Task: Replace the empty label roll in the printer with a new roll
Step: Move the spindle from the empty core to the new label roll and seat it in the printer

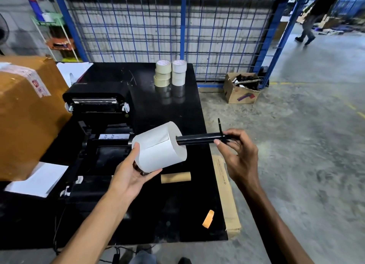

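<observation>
While the left hand (132,173) cradles the label roll (159,147), the right hand (237,151) pinches its spindle (199,139).

One view only, from the camera on your head, so no second view shares any ground. It looks forward and steeply down over the black table (177,214), close in: your left hand (128,173) and right hand (237,151) fill the lower middle, forearms running in from the bottom edge. Wide lens bends the edges. Printer (98,105) sits left of centre. Beyond the table's far edge, the blue wire fence (177,27); at right, bare concrete floor (306,145) stretches away
</observation>
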